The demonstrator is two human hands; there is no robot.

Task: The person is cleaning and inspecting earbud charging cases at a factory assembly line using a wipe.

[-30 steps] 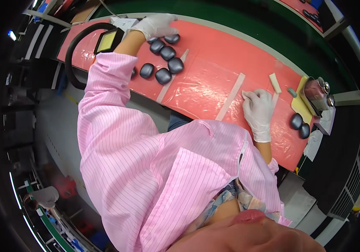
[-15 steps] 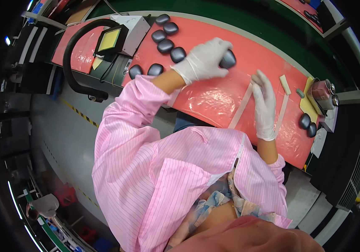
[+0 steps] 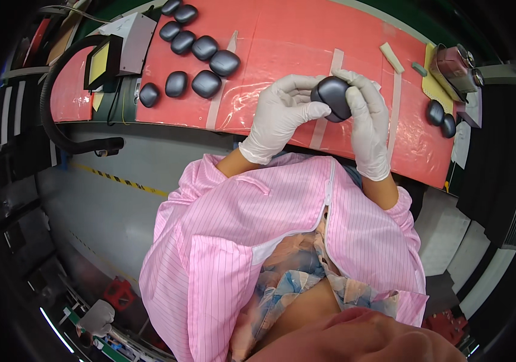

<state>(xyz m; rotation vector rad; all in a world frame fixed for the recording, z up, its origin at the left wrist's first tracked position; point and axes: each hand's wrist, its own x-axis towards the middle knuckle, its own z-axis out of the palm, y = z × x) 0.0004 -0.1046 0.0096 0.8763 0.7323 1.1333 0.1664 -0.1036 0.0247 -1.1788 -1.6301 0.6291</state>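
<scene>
Both my hands wear white gloves and meet over the red work surface, in front of my body. Between them they hold one dark grey, rounded earbud case (image 3: 333, 98), with a seam line showing across it. My left hand (image 3: 279, 114) grips its left side, the thumb along the lower edge and the fingers behind. My right hand (image 3: 369, 117) closes on the right side, its thumb on the front face. The case appears closed. To the left, several like earbud cases (image 3: 207, 84) lie on the red mat (image 3: 282, 42).
Two more dark cases (image 3: 435, 113) sit at the right beside a yellow cloth (image 3: 431, 78) and a metal holder with containers (image 3: 454, 69). A cream stick (image 3: 392, 57) and a small green block (image 3: 419, 69) lie nearby. A black hose (image 3: 47, 102) and a framed yellow filter (image 3: 99, 62) stand left.
My left hand has brought the case to my right hand, which was open and apart before and now grips it too. The view has shifted, uncovering cases on the left.
</scene>
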